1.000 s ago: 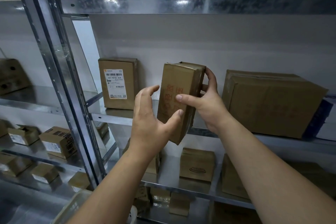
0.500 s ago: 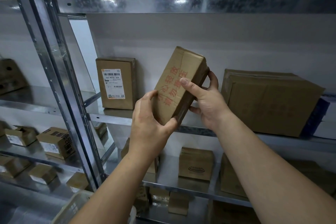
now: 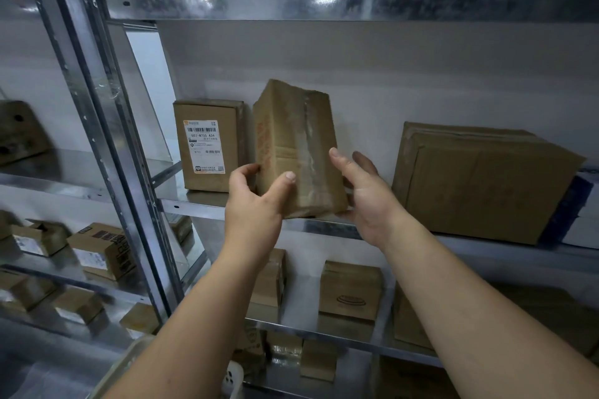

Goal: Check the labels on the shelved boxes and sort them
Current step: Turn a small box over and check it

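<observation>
My left hand (image 3: pixel 256 204) grips the box (image 3: pixel 298 146) low on its left side, thumb pressed on the front face and fingers curled round the edge with the red print. My right hand (image 3: pixel 366 194) holds the opposite side, thumb on the front right edge and fingers wrapped behind, out of sight. The box stands nearly upright, tipped a little to the left, with a taped seam facing me. Its lower end sits at the front edge of the shelf (image 3: pixel 194 204); I can't tell whether it rests there or hangs just above.

Just left of it a labelled box (image 3: pixel 223 172) stands upright on the shelf, its white label (image 3: pixel 204 146) with barcodes towards me. To the right, apart from my hands, lies a big box (image 3: pixel 479 181). On the lower shelf (image 3: pixel 356 337) more small boxes stand. Beyond the metal post (image 3: pixel 107 139), the left rack carries several small cartons, blurred.
</observation>
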